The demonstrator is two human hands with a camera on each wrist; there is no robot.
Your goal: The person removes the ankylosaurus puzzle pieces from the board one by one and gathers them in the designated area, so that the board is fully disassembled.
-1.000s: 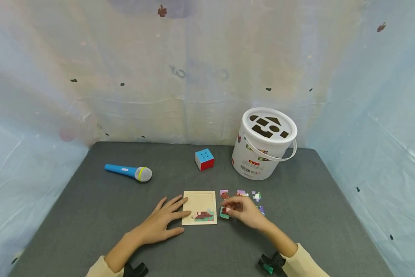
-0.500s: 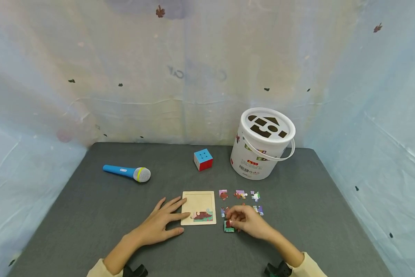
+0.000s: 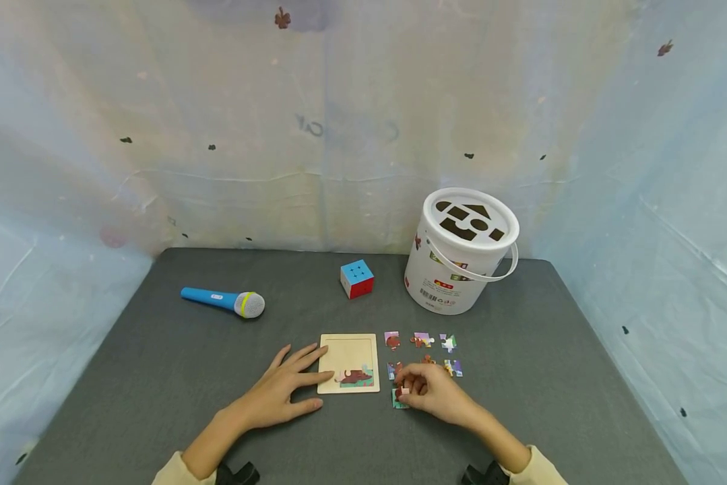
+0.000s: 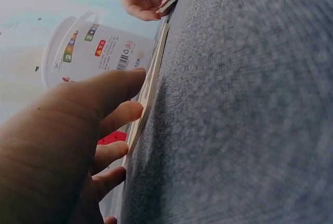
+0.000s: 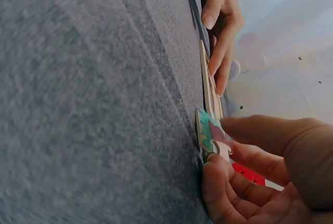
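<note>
A shallow wooden puzzle tray (image 3: 348,353) lies mid-table, with joined brown and green puzzle pieces (image 3: 356,377) in its near right corner. My left hand (image 3: 281,391) is spread flat, its fingertips on the tray's left edge. To the right of the tray, my right hand (image 3: 434,392) pinches a green and brown puzzle piece (image 5: 208,130) between thumb and fingers. The right wrist view shows this piece tilted, close to the cloth. Loose pieces lie beyond the right hand, including a purple-edged one (image 3: 391,339) and a white and green one (image 3: 449,343); one is partly hidden by the fingers.
Behind the pieces stands a white lidded bucket (image 3: 454,283) with shape cut-outs and a handle. A puzzle cube (image 3: 357,279) sits at the back middle. The blue toy microphone (image 3: 224,300) lies back left. A grey cloth covers the table (image 3: 339,444).
My right hand has drawn the green and brown piece from beside the tray toward me, uncovering loose pieces behind it. Its fingers have shifted slightly on the piece. The left hand stays put.
</note>
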